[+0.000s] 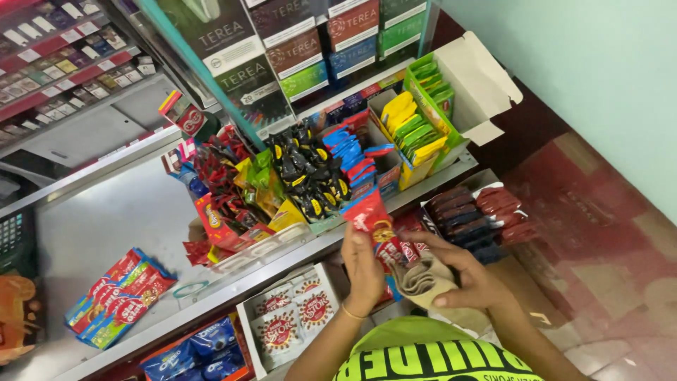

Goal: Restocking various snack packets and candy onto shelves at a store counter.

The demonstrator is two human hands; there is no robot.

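Head view: your left hand [363, 271] is clamped on a stack of red snack packets [381, 233], held upright just in front of the metal shelf edge [282, 264]. Your right hand [469, 279] is closed on a folded tan cloth [423, 279], which touches the packets' lower right side, just below the black sachets tray [310, 176].

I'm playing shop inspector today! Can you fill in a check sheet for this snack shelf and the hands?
Surface: metal shelf, bare in the middle.
Job's things: red snack packet and beige folded cloth.
Clutter: black packets, blue packets, yellow-green packets in open cardboard boxes; red sweet rolls lying loose.
Hands: left hand on the red packet; right hand holds the cloth.
Cables: nothing seen.
Surroundings: red tiled floor, pale wall.
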